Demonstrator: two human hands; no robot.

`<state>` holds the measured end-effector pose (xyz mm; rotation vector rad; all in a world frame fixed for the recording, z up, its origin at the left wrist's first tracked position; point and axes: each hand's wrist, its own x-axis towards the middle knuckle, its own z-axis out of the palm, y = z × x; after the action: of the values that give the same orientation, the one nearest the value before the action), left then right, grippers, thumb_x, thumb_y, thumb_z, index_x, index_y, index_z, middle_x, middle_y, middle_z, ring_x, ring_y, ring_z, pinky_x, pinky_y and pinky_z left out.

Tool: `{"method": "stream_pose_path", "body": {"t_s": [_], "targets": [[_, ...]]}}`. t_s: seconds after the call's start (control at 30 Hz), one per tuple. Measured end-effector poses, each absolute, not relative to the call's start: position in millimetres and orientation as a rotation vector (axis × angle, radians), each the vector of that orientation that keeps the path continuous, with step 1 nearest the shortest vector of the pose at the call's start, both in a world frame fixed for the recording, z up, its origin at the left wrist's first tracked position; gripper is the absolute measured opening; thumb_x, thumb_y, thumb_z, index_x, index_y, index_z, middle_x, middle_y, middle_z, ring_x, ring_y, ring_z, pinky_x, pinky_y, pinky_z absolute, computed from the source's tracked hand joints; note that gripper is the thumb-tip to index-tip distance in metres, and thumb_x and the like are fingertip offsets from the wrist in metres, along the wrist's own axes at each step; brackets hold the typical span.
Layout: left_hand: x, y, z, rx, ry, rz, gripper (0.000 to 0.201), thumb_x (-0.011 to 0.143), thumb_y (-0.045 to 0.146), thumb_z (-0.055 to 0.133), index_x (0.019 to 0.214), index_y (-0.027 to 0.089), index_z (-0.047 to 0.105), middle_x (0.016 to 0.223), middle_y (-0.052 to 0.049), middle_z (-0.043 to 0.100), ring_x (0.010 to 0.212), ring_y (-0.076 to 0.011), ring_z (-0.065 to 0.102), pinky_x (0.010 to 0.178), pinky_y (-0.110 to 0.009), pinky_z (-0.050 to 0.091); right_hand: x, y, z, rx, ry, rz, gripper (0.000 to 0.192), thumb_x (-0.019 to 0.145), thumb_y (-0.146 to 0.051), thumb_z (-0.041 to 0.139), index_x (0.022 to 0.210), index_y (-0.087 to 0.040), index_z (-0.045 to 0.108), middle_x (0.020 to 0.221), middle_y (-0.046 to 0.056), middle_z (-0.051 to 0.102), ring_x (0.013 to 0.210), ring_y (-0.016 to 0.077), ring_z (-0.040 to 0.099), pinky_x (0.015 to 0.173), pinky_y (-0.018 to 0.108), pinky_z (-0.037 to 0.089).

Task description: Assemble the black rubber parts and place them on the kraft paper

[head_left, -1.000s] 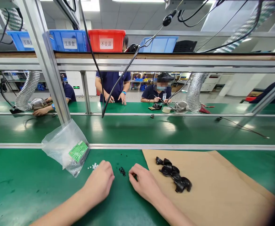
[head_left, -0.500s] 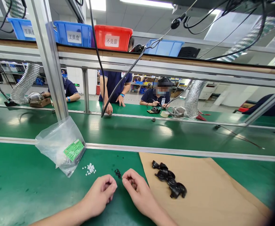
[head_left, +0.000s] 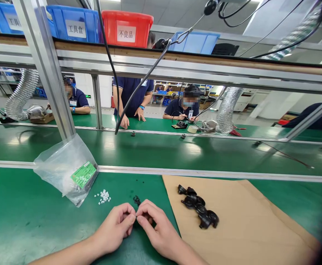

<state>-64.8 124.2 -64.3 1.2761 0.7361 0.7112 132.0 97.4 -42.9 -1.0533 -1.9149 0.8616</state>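
Note:
My left hand (head_left: 116, 227) and my right hand (head_left: 157, 231) rest on the green mat at the front edge. Their pinched fingertips touch each other. Anything between the fingers is too small or hidden to make out. Just beyond the fingertips lies a small heap of tiny black parts (head_left: 136, 200). Left of it is a scatter of tiny white parts (head_left: 103, 196). To the right, a row of larger black plastic pieces (head_left: 198, 206) lies on a sheet of brown paper (head_left: 249, 221).
A clear plastic bag (head_left: 64, 167) with a green label leans against a slanted aluminium post (head_left: 43, 70). A green conveyor belt (head_left: 163, 151) runs beyond a metal rail. Cables hang overhead. Other people work on the far side; blue and red bins stand on the shelf above.
My left hand has drawn back from the white parts and my right hand from the black heap. Both hands have come together until the fingertips meet. The view has tilted slightly.

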Motion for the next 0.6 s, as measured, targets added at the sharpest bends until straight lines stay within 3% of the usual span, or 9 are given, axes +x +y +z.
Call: {"method": "stream_pose_path", "body": {"t_s": [0.27, 0.47, 0.6], "targets": [[-64.3, 125.5, -66.3, 1.273, 0.743, 0.74, 0.055, 0.087, 0.073, 0.065, 0.084, 0.02, 0.051, 0.057, 0.008, 0.045, 0.052, -0.0092, 0.033, 0.049, -0.022, 0.022, 129.1, 96.5, -42.2, -1.109, -1.982, 0.693, 0.018, 0.107, -0.028, 0.051, 0.099, -0.023, 0.066, 0.091, 0.004, 0.063, 0.076, 0.0173, 0.06, 0.065, 0.028, 0.046], [-63.5, 129.3, -67.0, 1.151, 0.764, 0.734, 0.06, 0.081, 0.078, 0.068, 0.082, 0.021, 0.049, 0.052, 0.009, 0.046, 0.045, -0.0064, 0.025, 0.045, -0.022, 0.016, 126.9, 91.9, -41.9, -1.032, -2.066, 0.509, 0.027, 0.106, -0.019, 0.048, 0.121, -0.025, 0.069, 0.103, 0.008, 0.069, 0.089, 0.0211, 0.067, 0.073, 0.031, 0.051], [-66.1, 129.3, -63.4, 1.1, 0.781, 0.714, 0.06, 0.08, 0.076, 0.071, 0.079, 0.02, 0.05, 0.051, 0.009, 0.047, 0.045, -0.0055, 0.024, 0.045, -0.022, 0.013, 126.5, 92.9, -41.9, -0.991, -2.097, 0.456, 0.032, 0.105, -0.017, 0.048, 0.127, -0.026, 0.07, 0.101, 0.008, 0.07, 0.086, 0.0208, 0.067, 0.07, 0.031, 0.051]]}}
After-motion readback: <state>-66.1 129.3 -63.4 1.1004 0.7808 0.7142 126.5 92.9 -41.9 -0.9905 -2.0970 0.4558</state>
